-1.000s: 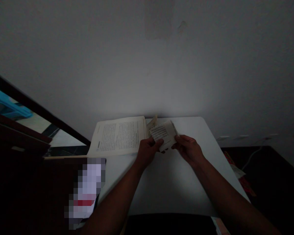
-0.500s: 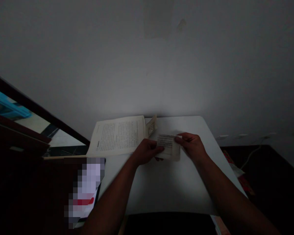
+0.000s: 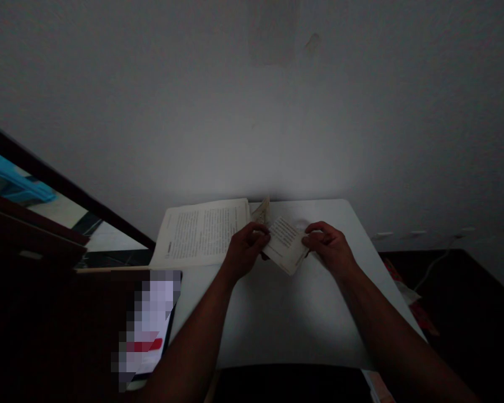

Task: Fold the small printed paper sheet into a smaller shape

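Note:
A small folded piece of printed paper (image 3: 285, 243) is held between both hands over the white table (image 3: 285, 313). My left hand (image 3: 243, 252) pinches its left edge with closed fingers. At its right edge my right hand (image 3: 325, 246) grips it, fingers curled. The paper is turned like a diamond, one corner pointing toward me. An open book (image 3: 201, 232) with printed pages lies flat just left of my left hand, touching the wall side of the table.
A plain white wall (image 3: 252, 112) rises right behind the table. A blurred-out flat object (image 3: 149, 324) lies at the table's left front edge. Dark wooden furniture (image 3: 33, 246) stands at the left. Cables and coloured items (image 3: 407, 291) lie on the dark floor at the right.
The folded paper has been rotated between the hands, from lying roughly level to a diamond tilt. Both hands have shifted slightly farther from me, toward the book.

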A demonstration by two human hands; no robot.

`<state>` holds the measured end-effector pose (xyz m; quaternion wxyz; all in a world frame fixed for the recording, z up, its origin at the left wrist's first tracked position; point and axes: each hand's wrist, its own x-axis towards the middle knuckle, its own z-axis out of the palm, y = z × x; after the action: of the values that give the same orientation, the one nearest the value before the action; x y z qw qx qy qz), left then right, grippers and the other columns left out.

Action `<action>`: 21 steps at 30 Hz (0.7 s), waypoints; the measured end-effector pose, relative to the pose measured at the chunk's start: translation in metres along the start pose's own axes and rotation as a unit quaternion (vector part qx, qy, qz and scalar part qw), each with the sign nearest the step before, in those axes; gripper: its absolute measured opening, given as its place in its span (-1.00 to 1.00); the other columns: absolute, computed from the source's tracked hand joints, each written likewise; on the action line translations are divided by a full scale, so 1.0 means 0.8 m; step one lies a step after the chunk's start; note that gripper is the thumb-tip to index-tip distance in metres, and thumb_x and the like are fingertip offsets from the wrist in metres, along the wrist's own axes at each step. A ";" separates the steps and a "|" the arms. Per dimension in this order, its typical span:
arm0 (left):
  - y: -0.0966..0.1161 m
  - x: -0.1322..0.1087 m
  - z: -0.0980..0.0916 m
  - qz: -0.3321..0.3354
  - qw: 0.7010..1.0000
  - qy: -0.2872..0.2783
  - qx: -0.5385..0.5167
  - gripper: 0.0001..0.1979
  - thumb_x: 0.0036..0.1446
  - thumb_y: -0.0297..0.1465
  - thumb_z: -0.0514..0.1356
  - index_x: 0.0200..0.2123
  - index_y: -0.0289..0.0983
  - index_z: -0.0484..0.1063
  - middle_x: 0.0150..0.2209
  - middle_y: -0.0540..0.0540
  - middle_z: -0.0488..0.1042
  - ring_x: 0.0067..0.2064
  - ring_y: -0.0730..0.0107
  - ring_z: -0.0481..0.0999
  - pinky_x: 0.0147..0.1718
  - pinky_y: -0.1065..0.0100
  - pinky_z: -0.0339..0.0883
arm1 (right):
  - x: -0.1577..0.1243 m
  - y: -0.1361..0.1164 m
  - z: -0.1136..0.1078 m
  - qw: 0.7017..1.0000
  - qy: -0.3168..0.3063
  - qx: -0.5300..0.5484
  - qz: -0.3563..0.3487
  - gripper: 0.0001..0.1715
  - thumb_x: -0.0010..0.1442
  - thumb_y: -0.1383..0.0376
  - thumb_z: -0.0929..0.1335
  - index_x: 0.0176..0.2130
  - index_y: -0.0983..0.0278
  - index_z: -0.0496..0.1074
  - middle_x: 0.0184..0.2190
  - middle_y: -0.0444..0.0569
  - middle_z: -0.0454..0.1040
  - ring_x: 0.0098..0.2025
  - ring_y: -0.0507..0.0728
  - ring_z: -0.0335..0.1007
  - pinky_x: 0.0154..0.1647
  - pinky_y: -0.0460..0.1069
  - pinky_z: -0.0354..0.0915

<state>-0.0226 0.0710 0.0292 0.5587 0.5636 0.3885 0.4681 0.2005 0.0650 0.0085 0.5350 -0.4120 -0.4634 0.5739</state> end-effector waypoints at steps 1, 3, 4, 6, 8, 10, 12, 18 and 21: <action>0.001 -0.001 -0.001 0.008 1.000 -0.011 0.001 -0.79 0.06 -0.30 0.25 -0.31 -0.32 0.38 -0.57 0.06 0.44 -0.57 0.53 0.44 -0.57 0.50 0.37 | 0.000 -0.002 -0.001 1.000 0.004 -0.010 -0.007 -0.75 -0.11 0.26 0.52 -0.37 0.26 0.49 -0.59 -0.16 0.53 -0.58 0.03 0.40 -0.54 -0.06 0.35; 0.003 -0.003 -0.004 0.024 0.999 -0.037 -0.003 -0.80 0.03 -0.33 0.28 -0.32 -0.33 0.42 -0.49 0.01 0.47 -0.48 0.52 0.48 -0.48 0.48 0.41 | 0.000 -0.003 -0.004 1.000 0.015 -0.020 -0.016 -0.78 -0.12 0.26 0.52 -0.40 0.27 0.52 -0.57 -0.13 0.53 -0.56 0.03 0.41 -0.51 -0.05 0.36; 0.003 -0.003 -0.005 0.029 0.998 -0.050 -0.008 -0.78 -0.01 -0.34 0.31 -0.29 -0.33 0.45 -0.43 -0.02 0.50 -0.43 0.49 0.51 -0.42 0.46 0.43 | 0.000 -0.004 -0.005 0.999 0.020 -0.021 -0.020 -0.78 -0.11 0.26 0.52 -0.39 0.27 0.53 -0.56 -0.12 0.54 -0.54 0.04 0.42 -0.48 -0.05 0.36; 0.004 -0.004 -0.008 0.037 0.997 -0.068 -0.011 -0.66 -0.14 -0.38 0.39 -0.23 -0.32 0.47 -0.32 -0.07 0.54 -0.33 0.42 0.54 -0.31 0.40 0.46 | 0.000 -0.004 -0.008 0.999 0.018 -0.015 -0.029 -0.79 -0.07 0.24 0.50 -0.35 0.26 0.55 -0.54 -0.11 0.54 -0.51 0.04 0.42 -0.45 -0.03 0.37; 0.004 -0.004 -0.011 0.038 0.997 -0.062 0.002 -0.59 -0.23 -0.40 0.43 -0.23 -0.32 0.49 -0.30 -0.10 0.56 -0.29 0.36 0.56 -0.26 0.35 0.47 | -0.002 -0.006 -0.009 0.999 -0.004 -0.004 -0.037 -0.77 -0.03 0.22 0.48 -0.32 0.26 0.55 -0.52 -0.09 0.54 -0.50 0.06 0.43 -0.43 -0.02 0.37; 0.005 -0.003 -0.013 0.032 0.999 -0.037 0.021 -0.63 -0.23 -0.37 0.43 -0.27 -0.32 0.52 -0.33 -0.11 0.58 -0.31 0.34 0.57 -0.28 0.34 0.48 | -0.005 -0.008 -0.010 0.998 -0.038 0.006 -0.043 -0.74 -0.01 0.19 0.47 -0.28 0.26 0.54 -0.48 -0.06 0.55 -0.47 0.08 0.44 -0.42 -0.01 0.36; 0.005 -0.002 -0.015 0.023 0.999 -0.021 0.028 -0.68 -0.18 -0.33 0.41 -0.30 -0.33 0.54 -0.37 -0.12 0.59 -0.35 0.34 0.58 -0.33 0.36 0.49 | -0.008 -0.010 -0.010 0.996 -0.070 0.003 -0.048 -0.68 -0.03 0.18 0.48 -0.24 0.26 0.53 -0.46 -0.03 0.56 -0.45 0.09 0.45 -0.44 -0.02 0.34; 0.005 -0.001 -0.016 0.023 1.000 -0.012 0.009 -0.68 -0.17 -0.27 0.40 -0.33 -0.34 0.55 -0.46 -0.12 0.59 -0.40 0.34 0.58 -0.39 0.39 0.47 | -0.012 -0.011 -0.012 0.994 -0.057 -0.068 -0.057 -0.66 -0.05 0.17 0.49 -0.25 0.26 0.52 -0.55 -0.07 0.49 -0.62 -0.01 0.26 -0.65 -0.11 0.10; 0.005 -0.001 -0.016 0.034 0.999 -0.007 0.023 -0.71 -0.16 -0.25 0.39 -0.37 -0.33 0.56 -0.46 -0.13 0.59 -0.39 0.33 0.58 -0.38 0.37 0.47 | -0.010 -0.011 -0.015 0.990 -0.056 -0.106 -0.068 -0.68 -0.08 0.16 0.50 -0.30 0.26 0.54 -0.66 -0.17 0.36 -0.69 -0.07 0.08 -0.69 -0.13 -0.02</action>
<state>-0.0353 0.0732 0.0326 0.5322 0.5924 0.3758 0.4739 0.2149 0.0581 0.0138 0.4992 -0.4007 -0.5780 0.5061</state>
